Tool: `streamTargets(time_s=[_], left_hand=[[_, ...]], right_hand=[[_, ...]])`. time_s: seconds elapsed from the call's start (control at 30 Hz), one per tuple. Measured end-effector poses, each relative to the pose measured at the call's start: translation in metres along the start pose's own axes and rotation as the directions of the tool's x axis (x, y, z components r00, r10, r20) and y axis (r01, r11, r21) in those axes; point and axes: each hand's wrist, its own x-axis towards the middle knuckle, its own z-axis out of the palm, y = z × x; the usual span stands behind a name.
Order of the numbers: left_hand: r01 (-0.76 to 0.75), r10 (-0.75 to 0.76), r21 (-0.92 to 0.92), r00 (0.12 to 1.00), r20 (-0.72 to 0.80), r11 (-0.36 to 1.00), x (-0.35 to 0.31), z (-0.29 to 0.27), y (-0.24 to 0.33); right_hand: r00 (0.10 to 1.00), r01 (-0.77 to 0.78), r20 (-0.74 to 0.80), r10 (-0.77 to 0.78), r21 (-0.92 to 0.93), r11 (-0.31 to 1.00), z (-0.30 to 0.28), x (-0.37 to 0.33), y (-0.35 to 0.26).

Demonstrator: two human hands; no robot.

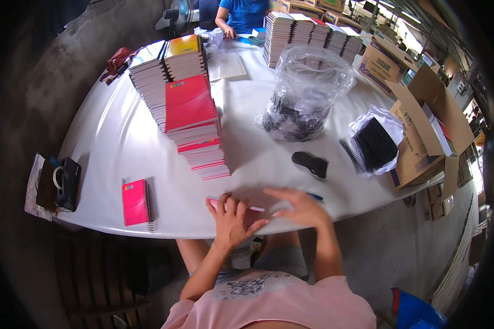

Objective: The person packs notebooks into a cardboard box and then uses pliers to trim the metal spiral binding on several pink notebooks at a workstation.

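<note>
My left hand (231, 218) is at the table's front edge, its bent fingers over a small pink-edged notebook (256, 208) that is mostly hidden beneath them. To its right my right hand (302, 209) hovers with the index finger stretched out and thumb apart, slightly blurred and holding nothing. A blue pen (314, 196) lies just beyond it. Farther off rests a black, waisted object (311, 163) whose kind I cannot make out. A small pink spiral notebook (135, 203) lies to the left, and tall stacks of pink notebooks (192, 104) rise ahead.
A clear plastic bag (299, 104) holds black binding coils; more coils (373, 143) lie on wrapping at right. An open cardboard box (422, 131) stands beside them. A tape dispenser (67, 183) sits far left. Across the white table (99, 159), a person in blue (244, 16) works near notebook stacks (296, 41).
</note>
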Motion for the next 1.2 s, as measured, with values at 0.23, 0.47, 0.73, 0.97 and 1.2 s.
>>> streamTargets(time_s=[0.23,0.47,0.73,0.97,1.2], left_hand=[[0.026,-0.018,0.035,0.976,-0.218,0.999,0.004,0.024,0.008],[0.11,-0.098,0.031,0.958,-0.268,0.993,0.007,0.021,0.011],[0.103,-0.09,0.034,0.958,-0.272,0.994,0.014,0.014,0.009],[0.043,-0.032,0.026,0.948,-0.318,0.999,0.006,0.025,-0.003],[0.062,-0.056,0.009,0.946,-0.319,0.998,0.006,0.021,0.002]], right_hand=[[0.648,-0.673,-0.733,0.206,-0.425,0.605,-0.104,-0.009,0.191],[0.754,-0.656,-0.532,0.385,-0.628,0.418,-0.136,-0.011,0.264],[0.901,-0.409,-0.419,0.11,-0.74,0.534,-0.17,0.0,0.239],[0.904,-0.416,-0.317,0.287,-0.806,0.421,-0.153,0.007,0.197],[0.962,-0.179,-0.242,0.127,-0.205,0.962,-0.075,0.007,0.078]])
